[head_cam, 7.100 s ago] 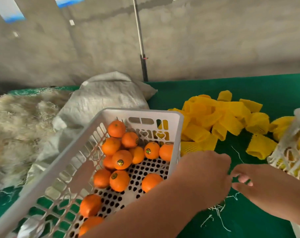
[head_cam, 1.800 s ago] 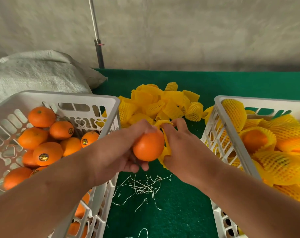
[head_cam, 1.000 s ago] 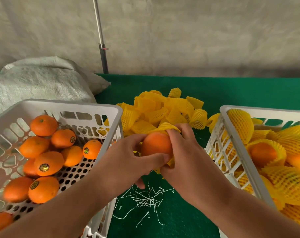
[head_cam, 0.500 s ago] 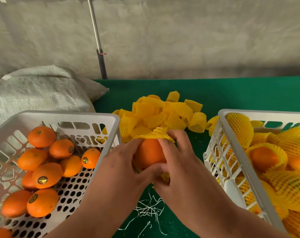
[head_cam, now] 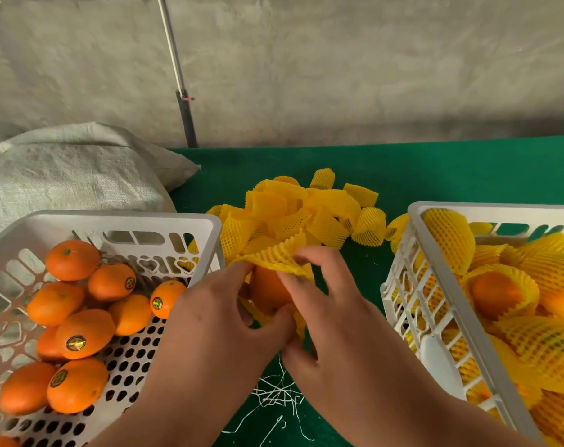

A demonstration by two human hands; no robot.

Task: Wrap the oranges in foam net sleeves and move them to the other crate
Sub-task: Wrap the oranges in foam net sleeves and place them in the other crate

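Nearest, thin white shreds (head_cam: pixel 279 396) litter the green felt counter (head_cam: pixel 435 169); above them the left hand (head_cam: pixel 216 321) and right hand (head_cam: pixel 335 314) meet, each pinching the yellow foam net sleeve (head_cam: pixel 274 258) around a smooth orange (head_cam: pixel 267 290), probably to stretch the springy mesh over the round fruit; left, a perforated white crate (head_cam: pixel 164 219) holds bare, stickered oranges (head_cam: pixel 83 332); right, the other crate (head_cam: pixel 441 317) cradles sleeved oranges (head_cam: pixel 496 293); beyond lies a heap of spare sleeves (head_cam: pixel 306 204), kept within reach; farther, a woven sack (head_cam: pixel 71 175).

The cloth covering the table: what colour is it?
Dark green cloth, seen in the head view.
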